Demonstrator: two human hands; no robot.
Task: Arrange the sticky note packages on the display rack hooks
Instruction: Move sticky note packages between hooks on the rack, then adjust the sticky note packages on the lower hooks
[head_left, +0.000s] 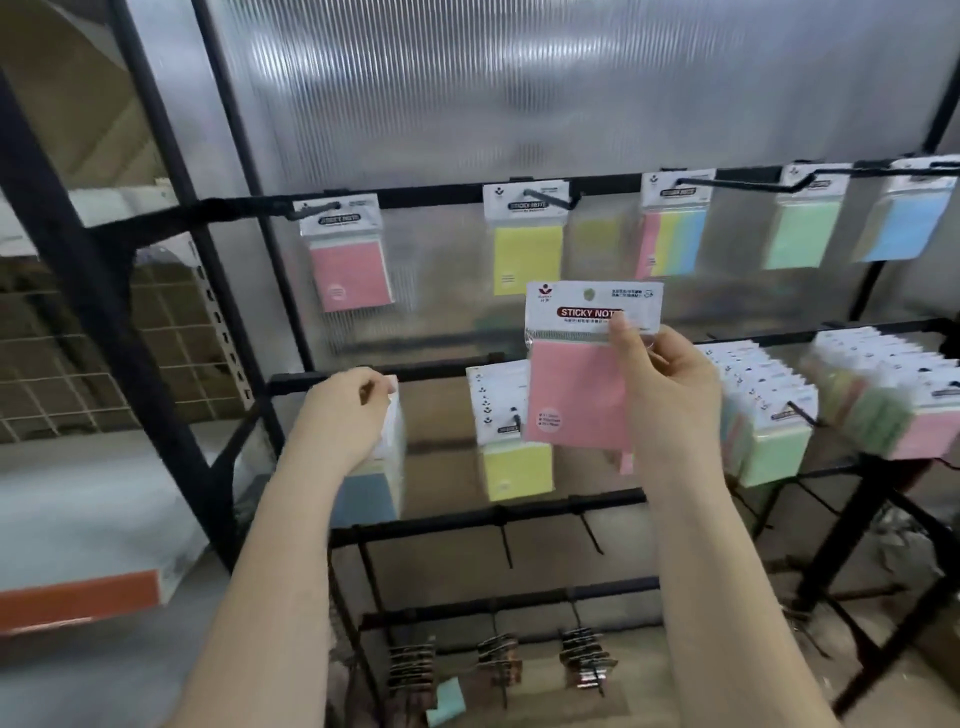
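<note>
**Pink pack held up before the rack**

The right hand (667, 384), raised with forearm upright, pinches a clear-wrapped pink sticky note package (582, 374) before the black metal display rack (467, 374). The left hand (345, 415) grips a hanging blue package stack (369, 493).

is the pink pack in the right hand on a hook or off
Off. The right hand holds the pink pack by its header card in front of the rack, clear of every hook.

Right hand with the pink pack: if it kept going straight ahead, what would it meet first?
Probably the yellow package hanging on the upper rail, just beyond the pink package the right hand holds, though depth is hard to judge here.
</note>
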